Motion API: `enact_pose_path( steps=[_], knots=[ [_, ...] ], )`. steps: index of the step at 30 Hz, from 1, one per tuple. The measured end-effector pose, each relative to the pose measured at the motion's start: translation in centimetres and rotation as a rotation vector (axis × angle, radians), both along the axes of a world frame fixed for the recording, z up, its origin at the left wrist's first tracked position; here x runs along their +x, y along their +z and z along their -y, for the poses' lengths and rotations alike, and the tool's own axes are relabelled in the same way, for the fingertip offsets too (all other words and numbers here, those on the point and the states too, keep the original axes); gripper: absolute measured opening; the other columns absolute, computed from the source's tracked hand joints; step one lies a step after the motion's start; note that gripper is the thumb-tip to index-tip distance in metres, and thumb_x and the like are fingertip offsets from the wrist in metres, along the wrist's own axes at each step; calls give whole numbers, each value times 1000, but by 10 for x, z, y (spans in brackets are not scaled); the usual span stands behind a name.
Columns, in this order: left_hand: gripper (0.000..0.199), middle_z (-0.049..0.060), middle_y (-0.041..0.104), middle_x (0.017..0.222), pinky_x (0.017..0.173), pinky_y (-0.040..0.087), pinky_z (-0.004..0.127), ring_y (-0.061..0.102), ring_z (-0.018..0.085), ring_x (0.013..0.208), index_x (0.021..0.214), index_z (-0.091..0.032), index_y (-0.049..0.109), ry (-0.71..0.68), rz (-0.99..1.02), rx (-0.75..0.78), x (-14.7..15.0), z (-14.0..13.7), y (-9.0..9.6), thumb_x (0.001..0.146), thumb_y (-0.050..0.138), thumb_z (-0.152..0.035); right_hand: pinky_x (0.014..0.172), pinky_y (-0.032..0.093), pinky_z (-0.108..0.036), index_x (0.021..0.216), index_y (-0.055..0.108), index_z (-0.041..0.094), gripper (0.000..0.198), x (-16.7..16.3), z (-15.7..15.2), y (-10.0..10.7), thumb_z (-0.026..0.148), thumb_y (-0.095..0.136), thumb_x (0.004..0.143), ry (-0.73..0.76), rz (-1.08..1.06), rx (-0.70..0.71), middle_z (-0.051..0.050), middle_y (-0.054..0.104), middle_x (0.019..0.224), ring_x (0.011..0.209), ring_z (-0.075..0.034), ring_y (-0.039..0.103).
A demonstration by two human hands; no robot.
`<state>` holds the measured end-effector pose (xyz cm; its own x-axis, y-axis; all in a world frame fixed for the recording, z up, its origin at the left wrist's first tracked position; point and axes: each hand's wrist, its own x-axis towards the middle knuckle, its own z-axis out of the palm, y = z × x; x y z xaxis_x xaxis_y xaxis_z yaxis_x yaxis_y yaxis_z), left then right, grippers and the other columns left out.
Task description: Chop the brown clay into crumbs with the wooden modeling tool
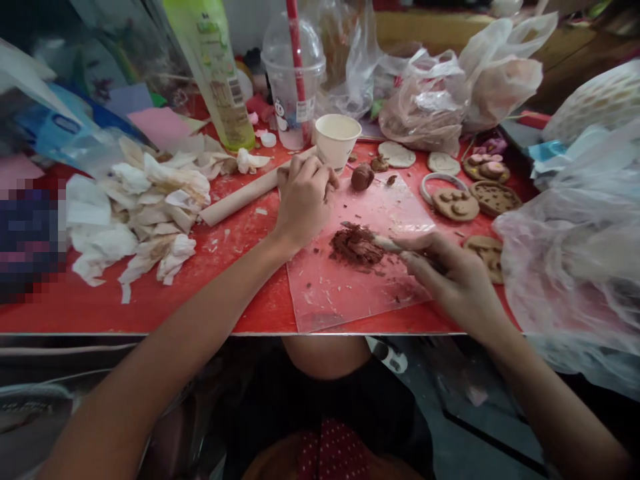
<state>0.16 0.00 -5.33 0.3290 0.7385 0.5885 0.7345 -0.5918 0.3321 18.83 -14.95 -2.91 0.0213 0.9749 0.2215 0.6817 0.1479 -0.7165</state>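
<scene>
My right hand [453,277] grips a pale stick-like tool [387,244], its far end in a crumbly, dark brown clay-like mass [357,244]. The mass lies spread on a clear plastic sheet [345,310]. My left hand [306,190] is closed beside a white paper cup [338,137], over the end of a long beige roller [245,195]. Its fingers are curled under, so whatever they hold is hidden. A smooth brown ball [362,177] sits at the sheet's far edge, right of the left hand.
Crumpled tissues [145,200] heap at left. Behind stand a green bottle [215,80] and a plastic cup [294,87] with a red straw. Decorated clay discs [454,204], a white ring [429,183] and plastic bags [575,240] crowd the right. The red table's front edge [200,333] is near me.
</scene>
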Motion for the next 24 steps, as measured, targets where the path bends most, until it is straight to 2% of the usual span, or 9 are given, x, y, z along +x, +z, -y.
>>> enact_pose_path(
  steps=[3, 6, 11, 14, 19, 24],
  knots=[
    [19, 6, 65, 98, 100, 38, 48, 51, 28, 114, 86, -22, 64, -10, 3, 34, 0, 0, -1, 87, 50, -10, 46, 34, -23, 81, 59, 21, 10, -3, -2, -4, 27, 56, 88, 33, 60, 10, 1, 60, 64, 50, -9, 45],
    [20, 7, 66, 98, 99, 39, 48, 50, 29, 117, 86, -22, 65, -11, 9, 43, 0, 1, 0, 87, 49, -10, 44, 32, -23, 79, 60, 22, 9, -4, 1, -4, 27, 58, 87, 31, 103, 17, 2, 58, 60, 48, -9, 45],
    [20, 7, 65, 96, 101, 38, 48, 50, 29, 117, 86, -22, 66, -10, 17, 38, 0, 1, 0, 87, 50, -10, 48, 38, -24, 78, 60, 21, 14, -4, 5, -3, 30, 57, 88, 23, 133, 11, -2, 67, 70, 54, -11, 53],
    [19, 6, 65, 95, 101, 38, 48, 52, 28, 113, 90, -22, 66, -8, 19, 29, 0, 1, 0, 87, 50, -11, 51, 42, -24, 80, 62, 20, 15, -4, 7, -3, 29, 54, 89, 52, 144, -16, -3, 70, 73, 56, -12, 56],
    [19, 7, 64, 98, 99, 37, 49, 51, 28, 113, 86, -22, 65, -1, 3, -18, 0, 1, 2, 90, 49, -12, 49, 40, -24, 87, 65, 18, 18, 0, 13, -4, 31, 51, 91, 77, 198, -64, -2, 68, 69, 49, -11, 52],
    [19, 6, 65, 97, 99, 37, 50, 51, 27, 111, 87, -23, 64, 1, -8, -24, 0, 1, 2, 90, 48, -12, 53, 42, -25, 89, 65, 18, 21, 4, 18, -5, 33, 50, 91, 67, 215, -138, -5, 72, 78, 57, -13, 59]
  ],
)
